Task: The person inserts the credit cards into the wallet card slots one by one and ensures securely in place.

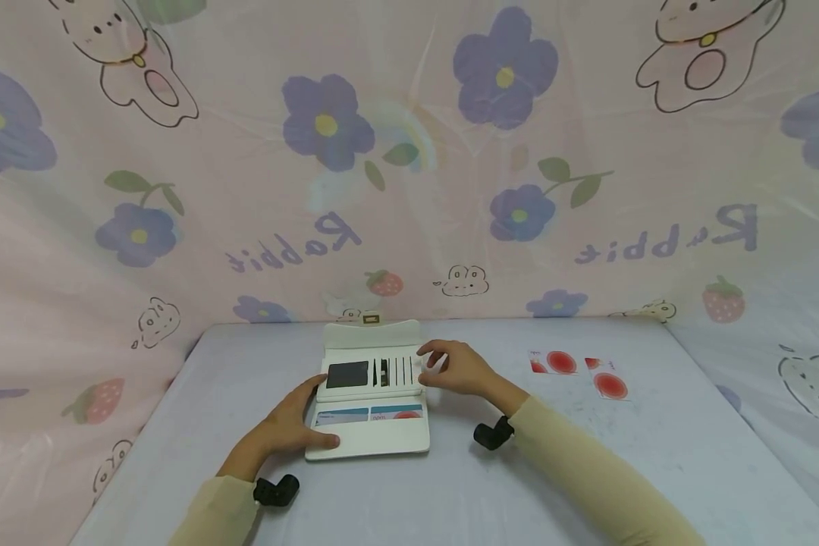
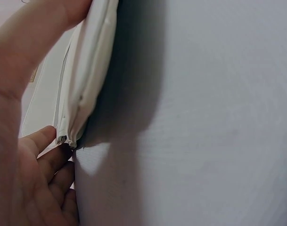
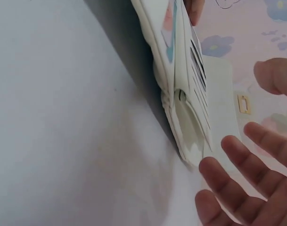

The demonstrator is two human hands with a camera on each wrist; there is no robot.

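A white wallet (image 1: 367, 443) lies unfolded on the table, its top flap laid back toward the wall. Inside it show a dark window pocket (image 1: 347, 374), several card slots and two cards (image 1: 397, 412) tucked in the lower pocket. My left hand (image 1: 283, 422) holds the wallet's left edge, thumb on the lower panel and fingers at the side. Beside the right edge is my right hand (image 1: 462, 369), its fingers spread and loosely bent with nothing between them. In the right wrist view a side compartment of the wallet (image 3: 188, 120) gapes, close to those fingers.
Two red-and-white cards, one lying flat (image 1: 553, 362) and another turned (image 1: 609, 379), are on the table right of the wallet. A gold clasp (image 1: 371, 319) sits on the flap. Behind the white table (image 1: 491, 493) hangs a patterned curtain (image 1: 423, 205).
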